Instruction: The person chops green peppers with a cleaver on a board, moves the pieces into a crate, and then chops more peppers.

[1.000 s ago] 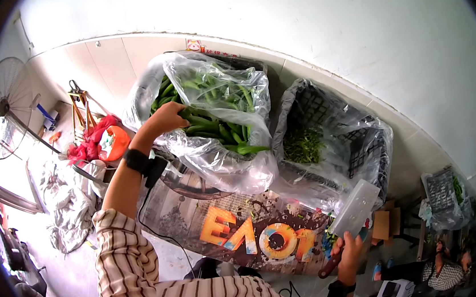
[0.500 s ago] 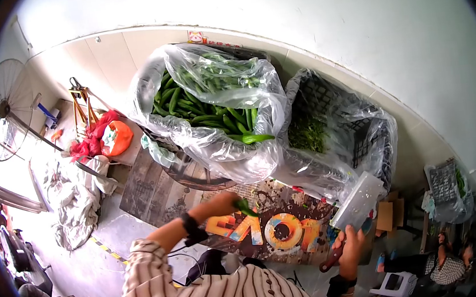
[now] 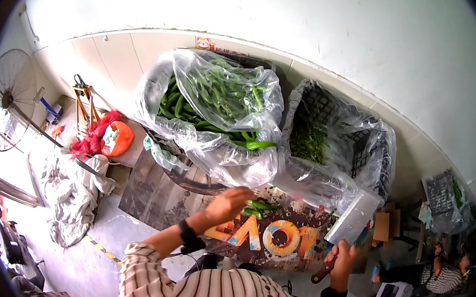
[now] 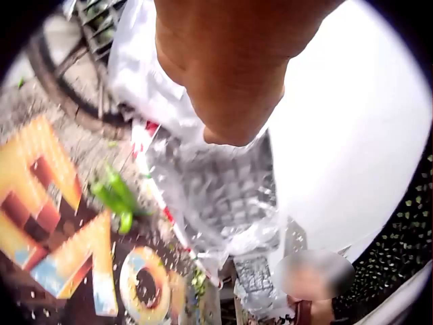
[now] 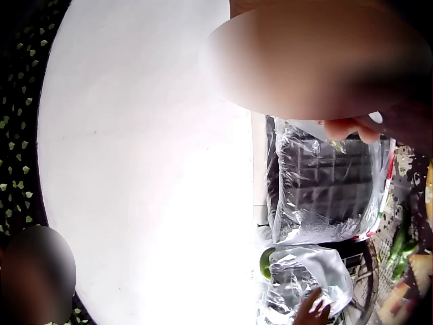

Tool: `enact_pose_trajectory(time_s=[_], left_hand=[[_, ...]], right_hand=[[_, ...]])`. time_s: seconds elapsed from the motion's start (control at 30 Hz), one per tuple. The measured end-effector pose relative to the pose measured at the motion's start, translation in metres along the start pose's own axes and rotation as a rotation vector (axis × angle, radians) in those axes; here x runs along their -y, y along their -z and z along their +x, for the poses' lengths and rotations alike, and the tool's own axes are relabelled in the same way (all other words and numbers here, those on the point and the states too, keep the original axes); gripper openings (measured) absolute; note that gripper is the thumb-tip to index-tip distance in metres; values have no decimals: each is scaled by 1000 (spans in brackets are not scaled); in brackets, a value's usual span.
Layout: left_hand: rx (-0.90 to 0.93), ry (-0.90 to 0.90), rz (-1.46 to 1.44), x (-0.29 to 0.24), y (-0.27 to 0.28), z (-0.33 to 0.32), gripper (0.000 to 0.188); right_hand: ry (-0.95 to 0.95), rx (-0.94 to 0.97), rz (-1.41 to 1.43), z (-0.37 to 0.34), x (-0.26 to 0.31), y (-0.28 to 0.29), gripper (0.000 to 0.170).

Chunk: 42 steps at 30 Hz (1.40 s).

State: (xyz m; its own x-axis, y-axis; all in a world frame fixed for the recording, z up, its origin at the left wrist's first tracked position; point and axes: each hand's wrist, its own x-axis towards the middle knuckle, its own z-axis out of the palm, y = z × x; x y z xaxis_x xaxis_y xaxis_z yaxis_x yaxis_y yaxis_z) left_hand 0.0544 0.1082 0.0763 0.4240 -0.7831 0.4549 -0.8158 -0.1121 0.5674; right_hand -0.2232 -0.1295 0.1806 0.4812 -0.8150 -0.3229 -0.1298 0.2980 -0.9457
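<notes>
Several green peppers [image 3: 262, 204] lie on the printed tabletop [image 3: 156, 196], above its big orange letters. Just left of them is my left hand [image 3: 227, 204], holding nothing; its loosely spread fingers [image 5: 312, 308] appear in the right wrist view. My right hand [image 3: 343, 257] grips the brown handle [image 3: 323, 272] of a cleaver at the table's right end. The cleaver's broad blade [image 3: 352, 217] points up and away, held over the table's corner. In the left wrist view the peppers [image 4: 116, 195] are clear of my forearm, and my left fingers are hidden.
Behind the table stands a plastic-lined crate with more green peppers [image 3: 174, 106]. Right of it, a black crate [image 3: 311, 101] lined with clear plastic holds cut green pieces [image 3: 306, 145]. An orange bag [image 3: 117, 138] and a fan [image 3: 11, 99] are at left; a person [image 3: 445, 274] sits at far right.
My left hand went from the peppers in the bag down to the table, carrying green peppers, and let go of them there. My right hand keeps the cleaver in nearly the same place.
</notes>
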Motion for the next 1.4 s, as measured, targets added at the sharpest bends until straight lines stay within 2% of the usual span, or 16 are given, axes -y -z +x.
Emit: enact_pose_trajectory(time_s=[0.03,0.1,0.17,0.23,0.3,0.37,0.4,0.43,0.5,0.57,0.7,0.77,0.87,1.03,1.1,1.4], left_hand=[[-91,-92,30,1,27,5,41],[-230,8,173,3,99,30,37],[-442,184,328,37,149,51,40],[-516,381,478,83,177,63,48],[-457,560,571,121,187,69,53],[-201,708,597,142,204,82,54],[-171,813,600,144,209,92,57],[-125,923,593,145,211,98,60],[12,1009,683,152,215,112,60],[241,1057,715,157,223,128,51],[207,1116,688,165,221,139,56],[192,1091,659,164,215,142,56],[-45,948,725,187,198,132,55],[125,999,736,177,214,137,55],[189,1060,703,171,218,140,59],[-148,925,657,187,210,124,44]], right_hand=[[24,-14,-1,-1,1,-2,14],[43,-29,8,-1,-1,-6,14],[66,-46,17,3,-7,-7,13],[59,-9,0,6,-17,-5,13],[64,-18,-9,2,-23,-3,14],[30,-15,-226,6,-29,5,16],[73,-40,-189,6,-29,0,18],[68,-25,-233,31,-64,34,16],[221,-175,-416,54,-118,67,32],[245,-141,-359,56,-126,74,32],[209,-156,-329,49,-136,84,32],[192,-145,-246,24,-111,64,32],[197,-126,-158,12,-106,57,34],[129,-129,-152,-11,-79,35,34],[-31,-177,-107,-20,-53,11,15],[-23,-68,-80,-12,-46,-5,14]])
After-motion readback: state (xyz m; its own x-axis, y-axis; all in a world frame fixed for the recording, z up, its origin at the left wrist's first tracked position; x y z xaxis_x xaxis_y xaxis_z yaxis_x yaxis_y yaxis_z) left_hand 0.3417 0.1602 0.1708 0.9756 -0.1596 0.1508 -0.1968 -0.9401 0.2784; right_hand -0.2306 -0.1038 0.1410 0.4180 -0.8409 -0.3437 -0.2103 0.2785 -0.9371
